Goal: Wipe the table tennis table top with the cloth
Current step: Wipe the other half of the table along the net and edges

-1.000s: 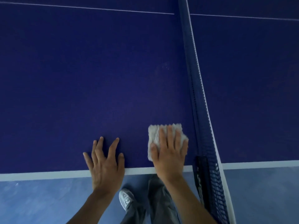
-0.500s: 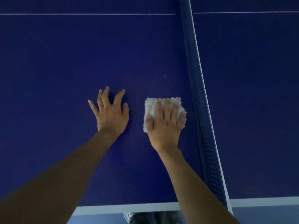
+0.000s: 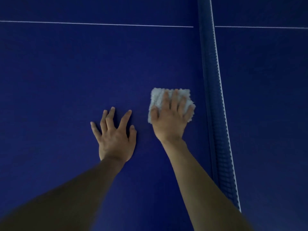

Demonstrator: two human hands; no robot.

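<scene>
While my left hand (image 3: 115, 139) lies flat, fingers spread, holding nothing, on the blue table top (image 3: 66, 72), my right hand (image 3: 171, 119) presses the white cloth (image 3: 155, 99) flat under straight fingers, just beside the net (image 3: 215, 114). Wiping looks underway; the half beyond the net and the wide stretch at left likely remain.

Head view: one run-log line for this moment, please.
step: wipe | right hand: flat on cloth, beside net | left hand: flat on table top, bare | cloth: short of white line
</scene>
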